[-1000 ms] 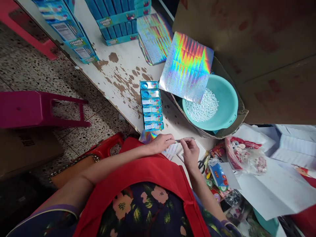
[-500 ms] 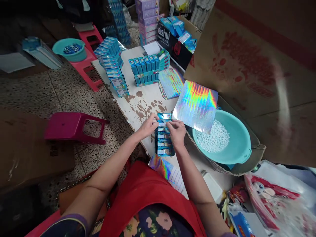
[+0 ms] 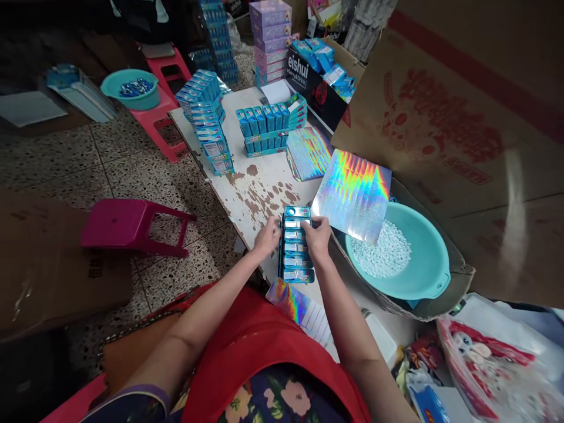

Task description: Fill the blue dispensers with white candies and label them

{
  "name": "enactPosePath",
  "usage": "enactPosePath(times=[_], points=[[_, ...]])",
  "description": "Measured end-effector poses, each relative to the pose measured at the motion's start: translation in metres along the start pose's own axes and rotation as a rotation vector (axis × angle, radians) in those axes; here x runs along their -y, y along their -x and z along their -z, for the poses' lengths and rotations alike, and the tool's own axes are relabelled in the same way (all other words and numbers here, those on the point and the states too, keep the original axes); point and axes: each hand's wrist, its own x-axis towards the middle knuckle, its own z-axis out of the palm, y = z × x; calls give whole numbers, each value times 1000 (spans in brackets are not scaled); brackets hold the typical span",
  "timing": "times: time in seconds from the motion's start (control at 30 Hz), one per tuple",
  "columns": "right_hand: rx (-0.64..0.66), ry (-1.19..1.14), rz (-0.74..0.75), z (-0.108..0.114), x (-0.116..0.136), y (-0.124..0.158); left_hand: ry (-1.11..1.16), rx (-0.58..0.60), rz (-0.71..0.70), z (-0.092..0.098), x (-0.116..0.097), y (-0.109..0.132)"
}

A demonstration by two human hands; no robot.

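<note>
A row of small blue candy packs [image 3: 296, 248] lies in front of me on the worn white table, most with a shiny silver strip across the face. My left hand [image 3: 268, 236] is closed at the left edge of the row near its far end, fingertips partly hidden behind the packs. Opposite it, my right hand [image 3: 318, 237] has its fingers bent over the right side, touching the second pack from the far end. A sheet of silver rainbow stickers [image 3: 302, 310] with some strips peeled off lies between the row and my red apron.
Rainbow foil sheets [image 3: 352, 194] lie right of the row, one overhanging a turquoise basin [image 3: 425, 252] of white pellets in a carton. Stacked blue display boxes [image 3: 215, 132] stand at the table's far left. A pink stool [image 3: 114, 223] is on the floor to the left.
My left hand has drawn back from the second pack's face to the row's left edge. My right hand has shifted slightly outward to the right side. The view has tilted a little.
</note>
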Motion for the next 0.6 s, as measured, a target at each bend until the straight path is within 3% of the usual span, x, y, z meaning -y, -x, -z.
enactPosePath(times=[0.1, 0.2, 0.33, 0.4, 0.5, 0.6], points=[[-10, 70, 52, -3, 4, -2, -246, -87, -185, -1, 2, 16], [20, 6, 73, 3, 0, -6, -478, -22, -305, 3, 17, 36], [49, -258, -10, 43, -29, 26, -531, -24, -340, 1, 53, 82], [48, -193, -42, 72, -54, 65, -412, 127, -481, -14, 64, 110], [83, 109, -47, 104, -101, 125, -275, 465, -667, -54, 60, 135], [204, 467, 64, 112, -146, 161, -361, 636, -502, -96, 45, 129]])
